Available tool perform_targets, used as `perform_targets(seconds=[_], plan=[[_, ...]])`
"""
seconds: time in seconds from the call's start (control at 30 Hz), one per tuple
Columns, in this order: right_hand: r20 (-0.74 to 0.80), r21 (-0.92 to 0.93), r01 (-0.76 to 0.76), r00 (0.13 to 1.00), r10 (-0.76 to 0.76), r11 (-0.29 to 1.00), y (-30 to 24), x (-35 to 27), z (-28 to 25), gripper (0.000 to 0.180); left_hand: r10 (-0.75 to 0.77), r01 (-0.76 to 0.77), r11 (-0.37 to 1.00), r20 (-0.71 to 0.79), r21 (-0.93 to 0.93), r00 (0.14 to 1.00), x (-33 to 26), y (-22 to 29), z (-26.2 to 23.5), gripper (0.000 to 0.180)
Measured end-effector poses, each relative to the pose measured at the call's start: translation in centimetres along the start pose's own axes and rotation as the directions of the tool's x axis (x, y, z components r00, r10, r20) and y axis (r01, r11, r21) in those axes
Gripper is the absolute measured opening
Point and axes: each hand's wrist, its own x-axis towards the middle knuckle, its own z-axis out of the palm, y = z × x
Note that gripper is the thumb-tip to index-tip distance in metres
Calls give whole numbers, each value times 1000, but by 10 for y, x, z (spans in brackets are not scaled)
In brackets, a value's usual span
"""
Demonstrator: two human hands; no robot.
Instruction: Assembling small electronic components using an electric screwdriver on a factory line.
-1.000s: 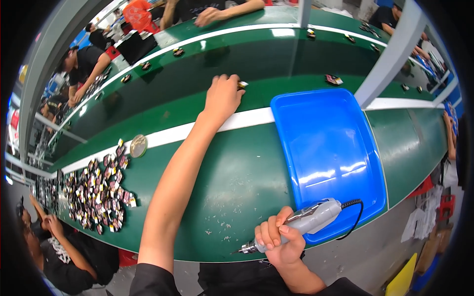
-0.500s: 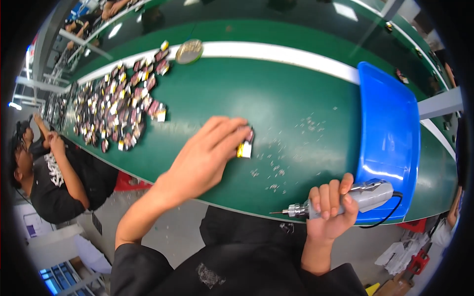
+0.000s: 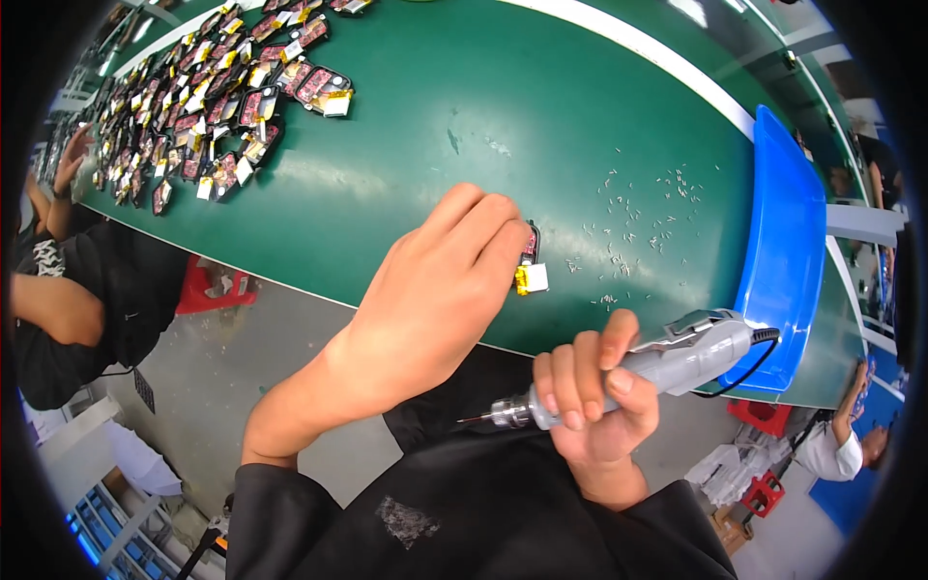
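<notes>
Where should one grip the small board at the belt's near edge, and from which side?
Judging by its pose, grip the small board by its long side edges, from above. It lies flat on the belt, the left hand already over it, its yellow-and-white end left free.

Green worktop [image 3: 406, 193] with smooth, faintly glossy belt surface, blue tray [image 3: 788, 242] of shiny moulded plastic, electric screwdriver [image 3: 667, 362] in matt grey plastic with bright metal chuck and bit, small part [image 3: 530, 266] with glossy yellow film, black sleeve [image 3: 290, 512] of matt cloth

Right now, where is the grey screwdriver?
The screwdriver is in the right hand, low in the head view, just below the blue tray.
</notes>
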Motion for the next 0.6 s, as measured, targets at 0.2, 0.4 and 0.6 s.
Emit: perform_targets(seconds=[0.2, 0.4, 0.6], plan=[[-48, -58, 21, 999, -24, 998, 21, -4, 6, 14, 234, -202, 955, -133, 215, 963, -8, 0, 17, 27], [-214, -133, 33, 975, -62, 991, 27, -1, 18, 18, 246, -199, 928, -114, 315, 963, -16, 13, 20, 37], [-93, -73, -23, 996, 16, 997, 10, -2, 5, 17, 216, -181, 931, -79, 316, 973, -21, 16, 24, 35]])
